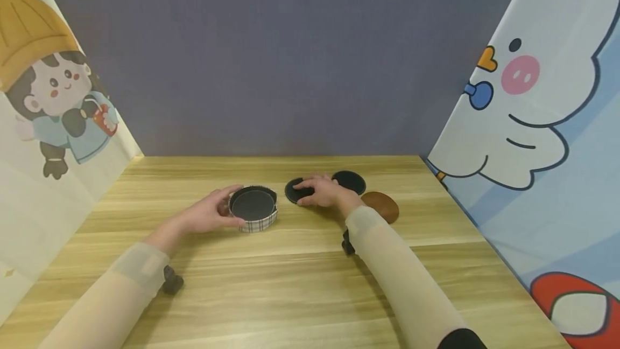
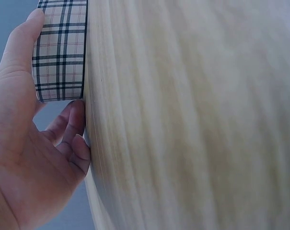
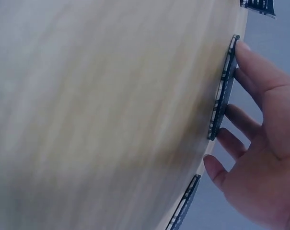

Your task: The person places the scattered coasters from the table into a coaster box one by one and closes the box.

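A low round coaster holder stands on the table, its wall in white-and-dark plaid, its inside black, with a notch at the right. My left hand grips it from the left, thumb along the near side and index finger round the far side; in the left wrist view the thumb lies on the plaid wall. To the right, my right hand rests its fingertips on a round black coaster, with the thumb at the near edge. The right wrist view shows this coaster edge-on, low over the wood, with a plaid rim.
Behind the right hand lies a second black coaster. A brown round piece lies beside the right wrist. The wooden table is bounded by a grey panel at the back and printed panels at both sides.
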A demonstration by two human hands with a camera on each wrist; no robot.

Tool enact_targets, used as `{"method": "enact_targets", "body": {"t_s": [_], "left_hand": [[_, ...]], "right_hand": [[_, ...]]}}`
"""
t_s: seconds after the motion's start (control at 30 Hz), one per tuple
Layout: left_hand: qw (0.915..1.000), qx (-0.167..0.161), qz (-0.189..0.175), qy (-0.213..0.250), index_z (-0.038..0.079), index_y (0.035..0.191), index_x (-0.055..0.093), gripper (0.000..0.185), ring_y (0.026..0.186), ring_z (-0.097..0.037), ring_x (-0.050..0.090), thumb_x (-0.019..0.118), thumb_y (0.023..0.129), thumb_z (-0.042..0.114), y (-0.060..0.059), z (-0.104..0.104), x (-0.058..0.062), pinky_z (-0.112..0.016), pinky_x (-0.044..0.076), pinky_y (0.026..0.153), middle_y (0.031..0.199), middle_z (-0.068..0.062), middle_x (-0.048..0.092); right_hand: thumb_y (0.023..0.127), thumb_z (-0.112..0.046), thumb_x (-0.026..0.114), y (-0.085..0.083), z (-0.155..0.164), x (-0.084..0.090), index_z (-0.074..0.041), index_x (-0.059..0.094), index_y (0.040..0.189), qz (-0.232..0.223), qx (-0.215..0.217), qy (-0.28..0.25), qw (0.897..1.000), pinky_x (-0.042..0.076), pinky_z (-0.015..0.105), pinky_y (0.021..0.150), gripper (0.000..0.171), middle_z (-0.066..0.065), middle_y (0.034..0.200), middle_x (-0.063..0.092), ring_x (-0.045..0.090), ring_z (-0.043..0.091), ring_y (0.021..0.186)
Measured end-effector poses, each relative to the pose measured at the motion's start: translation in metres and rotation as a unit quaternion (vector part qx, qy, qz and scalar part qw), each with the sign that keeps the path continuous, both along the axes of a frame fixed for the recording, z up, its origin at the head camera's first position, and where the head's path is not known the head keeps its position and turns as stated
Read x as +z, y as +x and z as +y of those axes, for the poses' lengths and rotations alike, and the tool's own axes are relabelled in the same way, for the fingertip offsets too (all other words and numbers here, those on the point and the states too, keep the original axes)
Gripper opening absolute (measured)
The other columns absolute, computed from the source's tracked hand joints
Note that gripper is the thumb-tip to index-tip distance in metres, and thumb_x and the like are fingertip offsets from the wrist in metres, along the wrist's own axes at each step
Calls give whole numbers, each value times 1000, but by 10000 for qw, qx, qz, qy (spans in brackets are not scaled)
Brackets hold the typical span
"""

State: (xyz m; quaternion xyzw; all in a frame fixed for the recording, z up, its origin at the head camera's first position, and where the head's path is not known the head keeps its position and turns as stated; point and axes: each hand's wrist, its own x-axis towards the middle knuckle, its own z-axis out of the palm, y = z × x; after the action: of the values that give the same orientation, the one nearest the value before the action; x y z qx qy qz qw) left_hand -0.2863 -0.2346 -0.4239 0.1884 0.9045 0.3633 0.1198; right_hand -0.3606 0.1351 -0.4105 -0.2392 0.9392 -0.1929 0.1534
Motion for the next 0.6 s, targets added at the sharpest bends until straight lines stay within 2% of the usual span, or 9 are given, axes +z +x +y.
{"method": "enact_targets", "body": {"t_s": [0.2, 0.43, 0.6], "left_hand": [[10000, -3, -15, -21, 17, 175, 26, 108, 118, -32, 64, 89, 93, 48, 1, 0, 1, -46, 56, 97, 148, -30, 45], [10000, -6, -20, -62, 17, 175, 25, 109, 118, -31, 65, 89, 93, 49, 1, 0, 2, -46, 57, 97, 148, -30, 45], [10000, -35, -48, -31, 16, 176, 24, 110, 116, -30, 64, 89, 93, 48, 1, 1, 1, -40, 56, 92, 147, -29, 44]], "right_hand": [[104, -49, 75, 6, 0, 1, -36, 60, 158, -51, 14, 41, 10000, 6, 78, 131, 57, 9, 181, 30, 12, 47, 169], [101, -51, 78, 17, 1, 0, -39, 63, 153, -11, -19, 160, 9999, 10, 75, 132, 56, 6, 177, 36, 20, 45, 167], [100, -54, 78, 25, 4, 0, -39, 64, 152, 115, 102, 272, 9995, 15, 74, 132, 55, 5, 172, 41, 28, 41, 161]]}}
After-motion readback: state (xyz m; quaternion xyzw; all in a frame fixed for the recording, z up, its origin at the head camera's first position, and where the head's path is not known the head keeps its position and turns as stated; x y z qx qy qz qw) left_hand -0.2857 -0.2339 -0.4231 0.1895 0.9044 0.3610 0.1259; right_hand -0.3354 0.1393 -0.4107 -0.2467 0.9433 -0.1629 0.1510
